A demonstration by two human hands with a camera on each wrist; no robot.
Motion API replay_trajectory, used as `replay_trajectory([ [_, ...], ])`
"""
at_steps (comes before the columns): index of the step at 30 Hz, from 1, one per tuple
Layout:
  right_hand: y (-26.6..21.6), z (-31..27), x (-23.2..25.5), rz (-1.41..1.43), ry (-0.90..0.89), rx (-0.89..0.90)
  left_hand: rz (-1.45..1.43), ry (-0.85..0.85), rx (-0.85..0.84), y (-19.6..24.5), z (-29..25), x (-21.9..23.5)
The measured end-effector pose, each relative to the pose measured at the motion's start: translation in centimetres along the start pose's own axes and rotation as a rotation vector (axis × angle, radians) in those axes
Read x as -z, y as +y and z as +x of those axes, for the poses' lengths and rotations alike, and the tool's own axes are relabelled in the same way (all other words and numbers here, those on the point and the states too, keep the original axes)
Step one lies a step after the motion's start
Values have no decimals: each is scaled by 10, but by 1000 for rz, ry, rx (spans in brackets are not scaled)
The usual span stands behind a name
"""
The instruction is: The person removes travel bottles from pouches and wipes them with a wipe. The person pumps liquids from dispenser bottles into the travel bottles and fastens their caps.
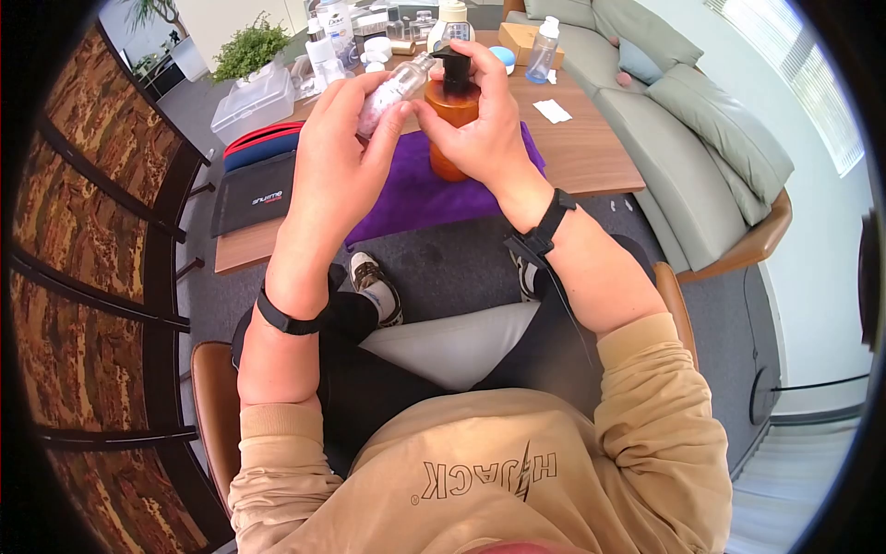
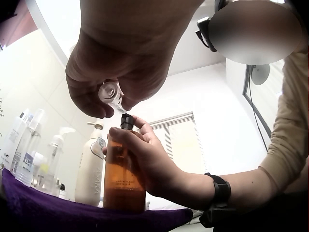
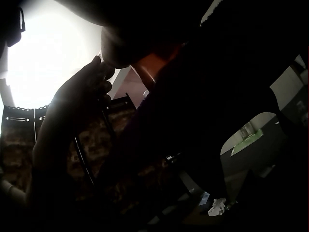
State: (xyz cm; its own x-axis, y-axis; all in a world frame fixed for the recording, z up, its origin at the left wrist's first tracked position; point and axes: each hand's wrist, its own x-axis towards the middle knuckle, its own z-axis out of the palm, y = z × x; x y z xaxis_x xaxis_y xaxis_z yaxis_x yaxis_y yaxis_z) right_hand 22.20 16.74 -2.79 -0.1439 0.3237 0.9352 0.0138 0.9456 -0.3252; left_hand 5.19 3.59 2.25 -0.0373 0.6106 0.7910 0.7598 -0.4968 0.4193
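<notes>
My left hand [image 1: 351,148] grips a small clear bottle [image 1: 399,85], with something pale pink showing in its lower part. The bottle is tilted, and its mouth is right at the nozzle of a black pump head [image 1: 452,69]. That pump tops an amber bottle [image 2: 124,176], upright on a purple cloth [image 1: 406,203] and partly filled with liquid. Around its upper part curls my right hand [image 1: 489,129], thumb along the side and forefinger up at the pump. In the dark right wrist view, the left hand [image 3: 79,96] is a silhouette.
Behind stand a cream pump bottle [image 2: 89,169] and several clear bottles. Further items on the wooden table [image 1: 591,152] are a clear plastic box [image 1: 254,111], a black pouch [image 1: 258,198], a white tissue [image 1: 553,112] and a clear pump bottle [image 1: 543,55]. A sofa [image 1: 646,138] runs along the right.
</notes>
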Motion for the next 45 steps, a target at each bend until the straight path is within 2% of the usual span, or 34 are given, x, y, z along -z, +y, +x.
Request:
replay_trajectory([
  [14,3,2,2,3,-14,1,1,22,-48,-4,0,-1],
  [45,2,-1,0,11,-5,-6,-6,-9,3,-2,-1,-2],
])
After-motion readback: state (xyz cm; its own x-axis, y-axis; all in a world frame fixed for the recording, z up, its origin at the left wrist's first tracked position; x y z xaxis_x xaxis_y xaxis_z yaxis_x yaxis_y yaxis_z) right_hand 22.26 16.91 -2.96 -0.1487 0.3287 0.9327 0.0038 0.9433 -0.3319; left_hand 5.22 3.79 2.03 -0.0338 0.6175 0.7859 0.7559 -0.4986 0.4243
